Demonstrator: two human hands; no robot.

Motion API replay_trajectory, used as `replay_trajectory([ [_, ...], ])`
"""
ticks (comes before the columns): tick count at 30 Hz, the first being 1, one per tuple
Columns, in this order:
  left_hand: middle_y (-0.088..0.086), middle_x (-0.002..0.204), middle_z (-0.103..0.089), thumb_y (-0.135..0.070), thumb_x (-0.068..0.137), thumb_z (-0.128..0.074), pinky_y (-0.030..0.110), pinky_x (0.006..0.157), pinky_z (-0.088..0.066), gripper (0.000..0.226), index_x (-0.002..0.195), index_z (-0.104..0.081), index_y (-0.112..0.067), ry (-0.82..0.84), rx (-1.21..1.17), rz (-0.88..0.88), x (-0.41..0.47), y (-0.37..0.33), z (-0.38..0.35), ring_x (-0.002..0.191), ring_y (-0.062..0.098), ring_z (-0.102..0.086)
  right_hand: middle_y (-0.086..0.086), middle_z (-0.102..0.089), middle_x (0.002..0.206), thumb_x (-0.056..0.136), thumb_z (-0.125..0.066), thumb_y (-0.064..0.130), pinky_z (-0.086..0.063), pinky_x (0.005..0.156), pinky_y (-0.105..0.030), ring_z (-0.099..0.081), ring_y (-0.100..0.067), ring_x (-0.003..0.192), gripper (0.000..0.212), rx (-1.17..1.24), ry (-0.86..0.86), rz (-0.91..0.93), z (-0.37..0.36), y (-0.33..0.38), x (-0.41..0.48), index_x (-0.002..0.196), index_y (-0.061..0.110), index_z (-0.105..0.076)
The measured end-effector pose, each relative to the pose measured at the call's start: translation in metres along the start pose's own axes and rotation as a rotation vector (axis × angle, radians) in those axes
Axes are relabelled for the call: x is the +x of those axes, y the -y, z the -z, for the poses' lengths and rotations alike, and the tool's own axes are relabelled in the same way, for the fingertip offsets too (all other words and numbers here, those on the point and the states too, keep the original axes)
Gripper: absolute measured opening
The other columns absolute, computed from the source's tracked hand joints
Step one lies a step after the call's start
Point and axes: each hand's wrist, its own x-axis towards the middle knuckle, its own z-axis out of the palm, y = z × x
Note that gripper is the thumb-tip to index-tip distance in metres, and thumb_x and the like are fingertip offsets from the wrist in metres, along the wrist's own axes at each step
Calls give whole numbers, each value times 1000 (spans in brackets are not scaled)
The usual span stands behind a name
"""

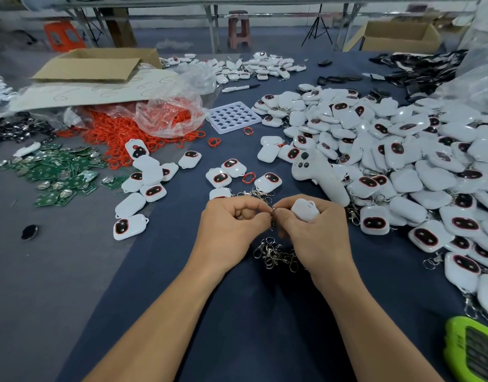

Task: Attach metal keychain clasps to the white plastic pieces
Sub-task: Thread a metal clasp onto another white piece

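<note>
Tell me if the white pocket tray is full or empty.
Empty: every round pocket in the tray looks bare, with nothing sitting inside.

Fingers (260, 210) hide most of the clasp (272, 220); the green device (471, 351) is cropped.

Soft, even light is thrown from overhead, so only faint shadows are cast on the dark table (265, 326). Glare spots are picked up on the white plastic pieces (402, 150) and the clear bag (168, 114). Edges are bent by the wide lens; the far background is smeared.
</note>
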Motion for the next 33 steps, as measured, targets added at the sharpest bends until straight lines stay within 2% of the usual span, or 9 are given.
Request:
replay_trajectory([
  [6, -12, 52, -58, -21, 67, -71, 22, 52, -38, 12, 72, -78, -30, 35, 21, 26, 0, -1, 3, 51, 7, -44, 0, -65, 56, 76, -72, 19, -48, 52, -31, -54, -13, 51, 8, -9, 36, -34, -2, -4, 1, 75, 23, -78],
  [11, -9, 51, -50, -22, 65, -71, 20, 51, -36, 13, 70, -78, -30, 71, 102, -16, 0, -1, 9, 52, 9, -39, -3, -66, 58, 73, -71, 21, -48, 53, -34, -54, -14, 54, 8, -34, 71, -34, -1, -3, 1, 75, 23, -79],
  [18, -4, 48, -40, -26, 56, -66, 19, 46, -28, 15, 65, -75, -19, 61, 31, 33, -1, -3, 10, 49, 12, -28, -5, -68, 61, 77, -74, 17, -46, 51, -27, -54, -11, 53, 9, -32, 117, -10, -2, 3, -5, 75, 24, -79],
  [21, -8, 46, -47, -30, 54, -64, 18, 48, -31, 19, 66, -76, -21, -81, 23, 65, 3, -6, 16, 48, 9, -34, 10, -75, 73, 87, -73, 10, -53, 58, -18, -67, -5, 62, 26, -117, 7, 14, -3, 2, -5, 84, 35, -80],
  [24, -10, 44, -48, -30, 58, -64, 11, 46, -32, 15, 67, -76, -30, -252, 237, 57, 8, -4, 27, 43, 5, -35, 24, -74, 80, 94, -64, 7, -46, 57, -7, -66, 7, 67, 37, -260, -29, 21, -5, 2, -6, 94, 41, -79],
  [26, -10, 46, -55, -32, 60, -62, 16, 49, -39, 15, 70, -73, -37, -307, 394, 53, 8, -2, 31, 42, 9, -45, 18, -70, 74, 94, -59, 7, -41, 52, -9, -59, 6, 59, 39, -410, 78, 24, -7, 4, -9, 102, 39, -79],
  [28, -16, 52, -61, -37, 63, -60, 24, 55, -47, 14, 72, -69, -40, -331, 529, 35, 7, -3, 30, 49, 10, -56, 19, -70, 81, 93, -58, 7, -44, 56, -11, -60, 5, 65, 38, -542, 167, 63, -10, 6, -13, 102, 38, -79],
  [30, -23, 58, -62, -41, 65, -56, 27, 58, -47, 11, 68, -66, -36, -345, 655, 15, 5, -3, 28, 54, 7, -58, 14, -72, 77, 92, -58, 8, -50, 56, -18, -64, -1, 66, 35, -532, 189, 70, -9, 7, -19, 92, 38, -77],
  [33, -21, 57, -60, -45, 69, -56, 22, 59, -40, 12, 63, -60, -36, -308, 771, -4, 6, -1, 27, 58, 2, -55, 10, -68, 65, 89, -64, 8, -45, 47, -16, -58, -6, 53, 32, -399, 129, 90, -5, 12, -21, 82, 37, -75],
])
